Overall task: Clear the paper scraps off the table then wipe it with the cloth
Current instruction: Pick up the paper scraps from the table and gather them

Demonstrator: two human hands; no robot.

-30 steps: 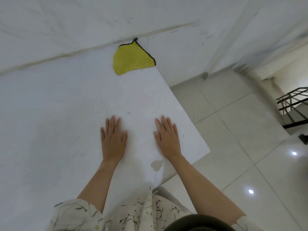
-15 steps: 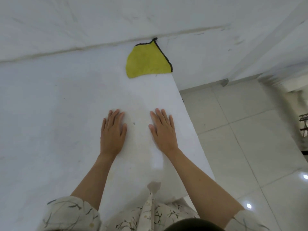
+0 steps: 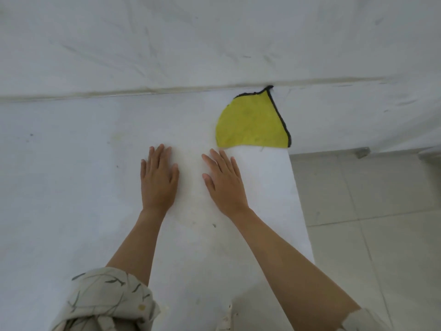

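A yellow cloth [image 3: 253, 125] with a black hem lies folded at the far right corner of the white table [image 3: 71, 187], against the wall. My left hand [image 3: 158, 180] lies flat on the table, palm down, fingers together. My right hand [image 3: 224, 182] lies flat beside it, a hand's width away, its fingertips just short of the cloth's near edge. Both hands hold nothing. I see no paper scraps on the table, only a few small dark specks.
A white wall [image 3: 214, 39] runs along the table's far edge. The table's right edge [image 3: 298, 199] drops to a tiled floor [image 3: 370, 211]. My patterned sleeves show at the bottom of the view.
The view has swung left and closer, so the cloth now sits nearer my right hand. Both hands have stayed flat on the table, a little further forward.
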